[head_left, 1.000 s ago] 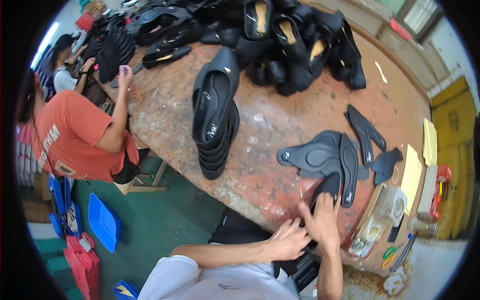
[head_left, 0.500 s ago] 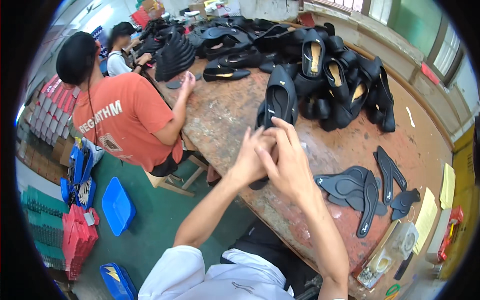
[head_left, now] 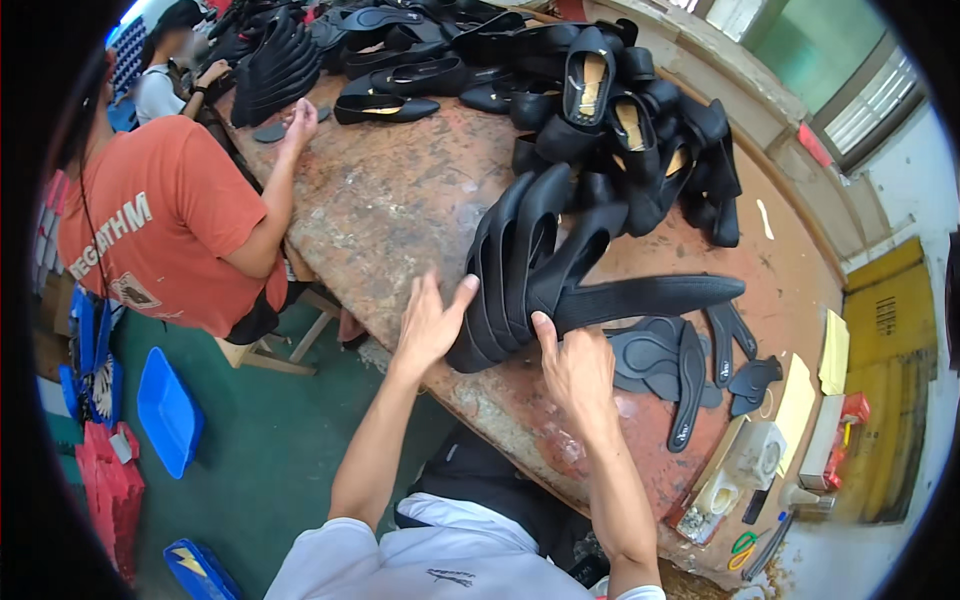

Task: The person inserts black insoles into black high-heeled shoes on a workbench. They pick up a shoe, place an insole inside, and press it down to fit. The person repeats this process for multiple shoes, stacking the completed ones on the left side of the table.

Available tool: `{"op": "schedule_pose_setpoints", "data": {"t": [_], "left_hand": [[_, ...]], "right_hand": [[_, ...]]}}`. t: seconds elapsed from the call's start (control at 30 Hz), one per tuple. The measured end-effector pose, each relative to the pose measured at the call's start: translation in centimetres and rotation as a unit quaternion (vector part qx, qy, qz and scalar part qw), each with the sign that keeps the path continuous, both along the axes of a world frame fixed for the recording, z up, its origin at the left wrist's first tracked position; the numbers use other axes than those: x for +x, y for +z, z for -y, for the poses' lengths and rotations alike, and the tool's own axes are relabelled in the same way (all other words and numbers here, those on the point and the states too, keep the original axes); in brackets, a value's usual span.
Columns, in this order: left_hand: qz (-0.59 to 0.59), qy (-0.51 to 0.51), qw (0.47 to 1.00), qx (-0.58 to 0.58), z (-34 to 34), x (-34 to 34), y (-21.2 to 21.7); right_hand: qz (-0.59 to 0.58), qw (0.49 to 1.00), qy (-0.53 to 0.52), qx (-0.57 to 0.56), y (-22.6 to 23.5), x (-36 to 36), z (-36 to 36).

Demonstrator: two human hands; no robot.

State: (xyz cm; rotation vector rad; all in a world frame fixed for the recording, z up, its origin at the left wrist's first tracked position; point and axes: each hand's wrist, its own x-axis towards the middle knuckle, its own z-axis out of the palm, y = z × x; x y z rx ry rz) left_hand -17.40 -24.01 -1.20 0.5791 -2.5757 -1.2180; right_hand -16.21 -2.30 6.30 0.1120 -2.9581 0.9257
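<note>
A stack of black shoe soles (head_left: 505, 265) stands on edge on the worn brown worktable (head_left: 400, 200). My left hand (head_left: 430, 322) lies flat against the stack's near left side, fingers spread, holding nothing. My right hand (head_left: 572, 368) is at the stack's right end, thumb up against it, fingers closed on the end of one long black sole (head_left: 650, 293) that sticks out to the right, tilted away from the rest.
Finished black shoes (head_left: 625, 115) are heaped at the back. Flat black sole pieces (head_left: 665, 365) lie right of my hand. A person in an orange shirt (head_left: 150, 225) sits at the table's left edge, another person (head_left: 165, 70) beyond. Blue bins (head_left: 165, 410) stand on the green floor.
Both hands left the flat pieces near the table's front edge and went up to the stack of soles. They have since parted, and one sole now hangs out to the right.
</note>
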Motion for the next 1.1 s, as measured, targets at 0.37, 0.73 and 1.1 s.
{"op": "schedule_pose_setpoints", "data": {"t": [0.37, 0.73, 1.1], "left_hand": [[0.033, -0.239, 0.969, 0.048, -4.2, 1.7, 2.9], [-0.031, -0.176, 0.983, -0.031, 2.5, 4.2, 5.7], [-0.067, -0.246, 0.965, 0.064, 2.5, 1.7, 5.2]], "right_hand": [[0.165, 0.927, -0.139, -0.307, -5.9, 1.0, -5.0], [0.089, 0.930, -0.004, -0.357, -6.6, 3.7, 2.2], [0.041, 0.883, 0.025, -0.467, -9.4, 4.0, 2.3]]}}
